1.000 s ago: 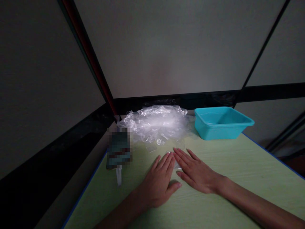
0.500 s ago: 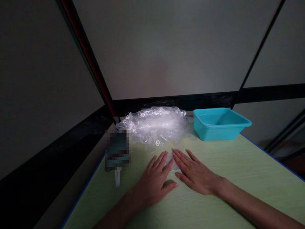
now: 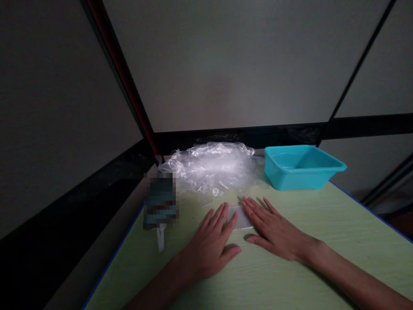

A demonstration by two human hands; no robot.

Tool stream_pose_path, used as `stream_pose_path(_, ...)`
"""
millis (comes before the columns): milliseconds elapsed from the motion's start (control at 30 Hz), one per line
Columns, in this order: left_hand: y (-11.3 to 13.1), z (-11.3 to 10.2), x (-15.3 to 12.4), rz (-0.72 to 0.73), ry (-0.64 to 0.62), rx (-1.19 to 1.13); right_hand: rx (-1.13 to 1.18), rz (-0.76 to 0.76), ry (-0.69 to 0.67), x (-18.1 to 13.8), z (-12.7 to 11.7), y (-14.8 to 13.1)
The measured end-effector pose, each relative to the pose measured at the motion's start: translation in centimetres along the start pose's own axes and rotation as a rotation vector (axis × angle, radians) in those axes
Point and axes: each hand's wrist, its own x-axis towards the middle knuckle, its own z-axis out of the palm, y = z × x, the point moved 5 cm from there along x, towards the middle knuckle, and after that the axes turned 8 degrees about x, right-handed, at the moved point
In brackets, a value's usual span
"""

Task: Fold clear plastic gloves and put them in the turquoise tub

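Note:
A small clear plastic bag (image 3: 239,218) lies flat on the pale green table (image 3: 274,284), showing between my two hands. My left hand (image 3: 214,241) rests palm down with its fingers stretched out, the fingertips over the bag's left edge. On the other side, my right hand (image 3: 272,228) lies flat, its fingers covering the bag's right part. Neither hand grips anything. Beyond them a crumpled heap of clear plastic bags (image 3: 216,168) spreads along the back of the table.
To the right of the heap stands a turquoise plastic basin (image 3: 300,176). At the left edge is a pixelated object (image 3: 160,200) with a white strip (image 3: 160,239) below it. Grey panels (image 3: 241,64) with black trim rise behind the table.
My right hand has slid to the right across the small bag, so more of the bag shows between the hands. The left hand has stayed nearly in place. The view has shifted slightly.

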Motion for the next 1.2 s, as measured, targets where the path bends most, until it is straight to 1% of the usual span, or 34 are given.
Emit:
stream_pose_path(133,0.0,-0.2,0.0,0.006,0.018,0.003,0.018,-0.047,-0.022,-0.1,0.1,-0.3)
stream_pose_path(333,0.2,-0.7,-0.2,0.061,-0.032,-0.031,0.06,-0.028,-0.087,-0.1,0.4,-0.2)
stream_pose_path(533,-0.1,-0.8,-0.2,0.045,-0.052,-0.08,0.078,-0.045,-0.057,-0.2,0.3,-0.1)
stream_pose_path(767,-0.6,-0.8,-0.1,0.047,-0.016,-0.147,0.139,-0.017,-0.096,-0.2,0.5,0.4)
stream_pose_path(900,-0.6,-0.9,-0.2,0.052,0.021,-0.19,0.216,-0.037,-0.1,-0.3,0.0,0.8)
stream_pose_path(1000,-0.8,-0.8,-0.2,0.033,0.052,-0.208,0.212,-0.088,-0.056,-0.3,-1.1,0.8)
stream_pose_path(1133,-1.1,-0.4,-0.2,-0.012,0.096,-0.224,0.115,-0.216,0.055,0.0,-2.5,0.1)
stream_pose_path(1200,-1.2,-0.3,-0.1,-0.022,0.1,-0.221,0.075,-0.242,0.096,0.2,-2.7,-0.2)
